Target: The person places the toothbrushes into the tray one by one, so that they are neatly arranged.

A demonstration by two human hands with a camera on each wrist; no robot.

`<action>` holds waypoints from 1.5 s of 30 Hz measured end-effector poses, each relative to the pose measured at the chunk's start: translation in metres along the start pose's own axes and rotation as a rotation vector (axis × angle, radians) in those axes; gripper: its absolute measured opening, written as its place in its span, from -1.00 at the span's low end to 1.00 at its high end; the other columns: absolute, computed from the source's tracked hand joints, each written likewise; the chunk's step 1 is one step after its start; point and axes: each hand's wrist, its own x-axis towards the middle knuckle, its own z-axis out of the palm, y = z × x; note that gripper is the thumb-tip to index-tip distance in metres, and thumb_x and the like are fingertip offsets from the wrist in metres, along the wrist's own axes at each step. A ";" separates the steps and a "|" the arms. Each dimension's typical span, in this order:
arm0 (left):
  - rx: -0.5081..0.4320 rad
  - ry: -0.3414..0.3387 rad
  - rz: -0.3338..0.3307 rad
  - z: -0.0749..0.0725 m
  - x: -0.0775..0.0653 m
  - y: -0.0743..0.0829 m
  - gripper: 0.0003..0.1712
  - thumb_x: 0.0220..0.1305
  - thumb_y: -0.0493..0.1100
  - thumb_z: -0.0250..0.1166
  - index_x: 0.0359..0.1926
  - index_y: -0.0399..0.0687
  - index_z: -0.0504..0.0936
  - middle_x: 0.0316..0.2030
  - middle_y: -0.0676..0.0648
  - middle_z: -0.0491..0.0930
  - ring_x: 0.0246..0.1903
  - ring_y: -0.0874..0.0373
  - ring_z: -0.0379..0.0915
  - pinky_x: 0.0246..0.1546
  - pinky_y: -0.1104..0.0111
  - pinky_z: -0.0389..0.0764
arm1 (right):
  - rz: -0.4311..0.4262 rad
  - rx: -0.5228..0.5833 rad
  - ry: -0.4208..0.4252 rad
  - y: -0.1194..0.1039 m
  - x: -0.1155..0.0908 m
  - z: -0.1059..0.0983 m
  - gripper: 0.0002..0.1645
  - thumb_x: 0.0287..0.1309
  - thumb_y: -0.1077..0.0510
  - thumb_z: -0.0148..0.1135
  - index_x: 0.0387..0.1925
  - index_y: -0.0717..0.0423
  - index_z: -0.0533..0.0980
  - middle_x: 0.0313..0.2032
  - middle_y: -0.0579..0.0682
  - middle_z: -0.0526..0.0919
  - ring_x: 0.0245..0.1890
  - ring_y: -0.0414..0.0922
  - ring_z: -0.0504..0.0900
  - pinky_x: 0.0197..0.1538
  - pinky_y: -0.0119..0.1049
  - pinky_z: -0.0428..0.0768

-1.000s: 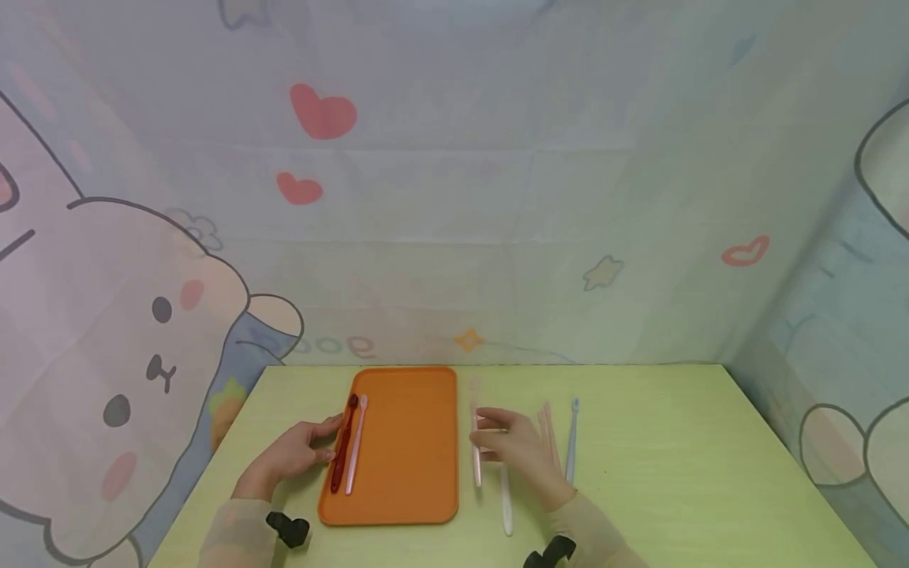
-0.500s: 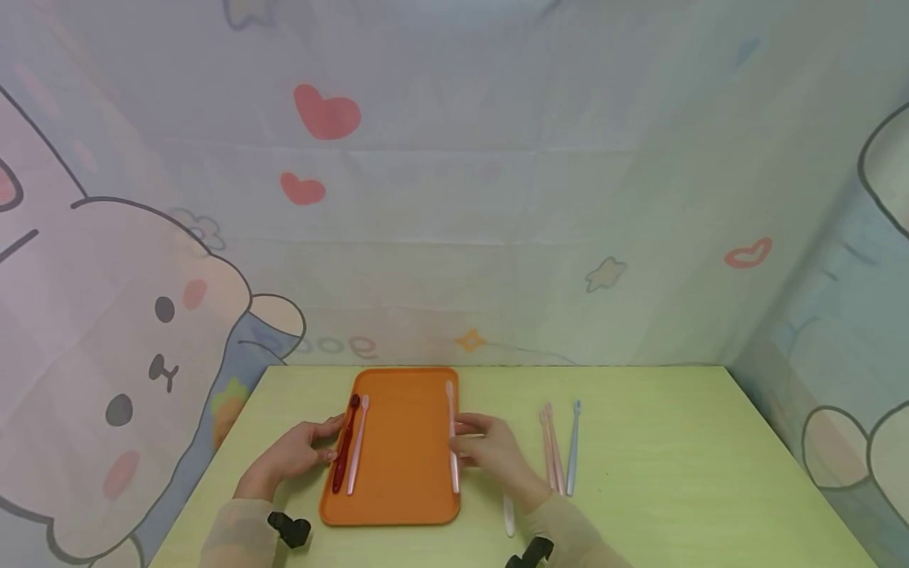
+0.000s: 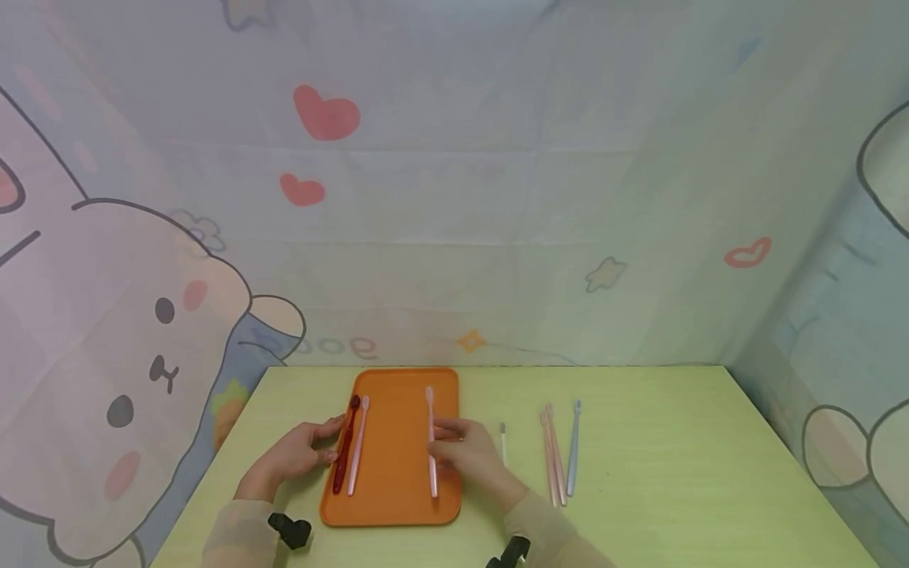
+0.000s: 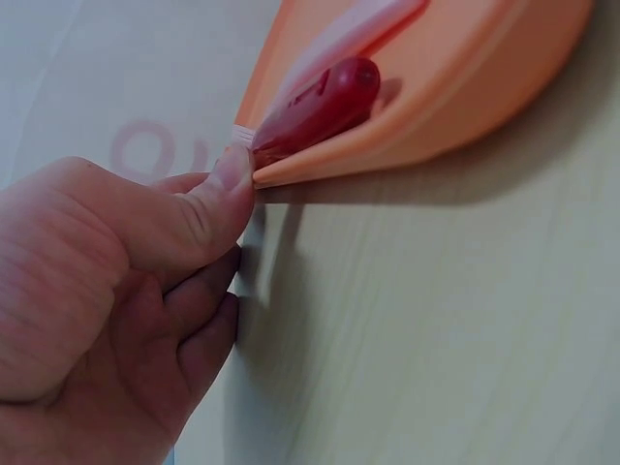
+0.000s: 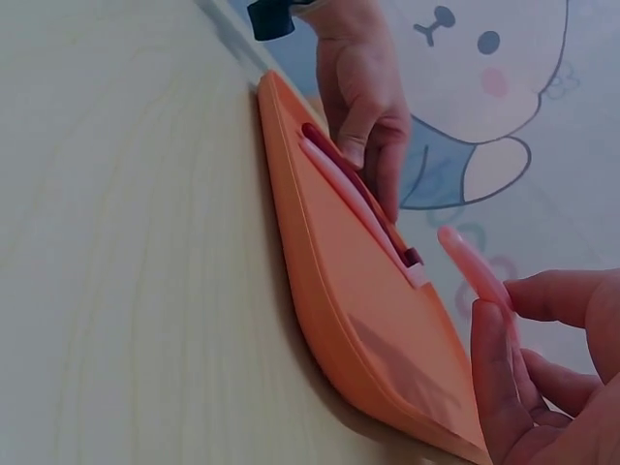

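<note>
Pinching the left rim of the orange tray, the left hand has its thumb tip on the edge beside a dark red toothbrush, other fingers bent below the thumb; the grip probably serves to steady the tray. The red brush lies just inside that rim, with a light pink toothbrush close along its right side, both within the tray. They look laid alongside each other to keep a tidy row, heads toward the far edge, handle ends toward the person, long axes leaning slightly rightward at the top.

Over the tray's right part, the right hand holds a second pink toothbrush between thumb and fingertips, gripped mid-handle, perhaps for balance. Its head points to the back wall and its handle end to the person; the long axis runs almost straight front to back. In the right wrist view it appears raised above the tray, and a shadow falls on the tray floor.

Right of the tray, a white toothbrush is partly hidden by the right hand and arm. Farther right on the table, two pale pink toothbrushes lie nearly together, then a blue toothbrush just beside them, heads also facing away.
</note>
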 end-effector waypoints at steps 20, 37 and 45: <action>-0.007 -0.001 0.001 -0.001 0.000 0.002 -0.22 0.33 -0.33 0.44 0.53 -0.34 0.39 0.52 -0.39 0.29 0.55 -0.41 0.06 0.52 -0.30 0.06 | 0.035 0.014 0.033 0.014 0.017 0.045 -0.43 0.11 0.38 0.47 0.20 0.43 0.63 -0.12 0.11 0.76 -0.32 -0.14 0.72 -0.29 -0.27 0.78; -0.031 -0.001 -0.011 0.003 0.002 0.001 -0.21 0.32 -0.36 0.43 0.54 -0.30 0.39 0.53 -0.36 0.29 0.56 -0.38 0.06 0.53 -0.28 0.05 | 0.060 -0.046 0.045 0.008 0.024 0.074 -0.44 0.16 0.37 0.48 0.22 0.40 0.62 -0.12 0.05 0.75 -0.31 -0.15 0.74 -0.28 -0.22 0.80; -0.028 0.007 -0.015 0.002 0.000 0.003 -0.21 0.32 -0.36 0.43 0.54 -0.31 0.39 0.53 -0.36 0.30 0.56 -0.38 0.08 0.53 -0.28 0.07 | 0.081 -0.074 0.056 0.006 0.031 0.084 -0.45 0.18 0.38 0.48 0.22 0.37 0.62 -0.13 0.03 0.72 -0.31 -0.17 0.73 -0.30 -0.24 0.80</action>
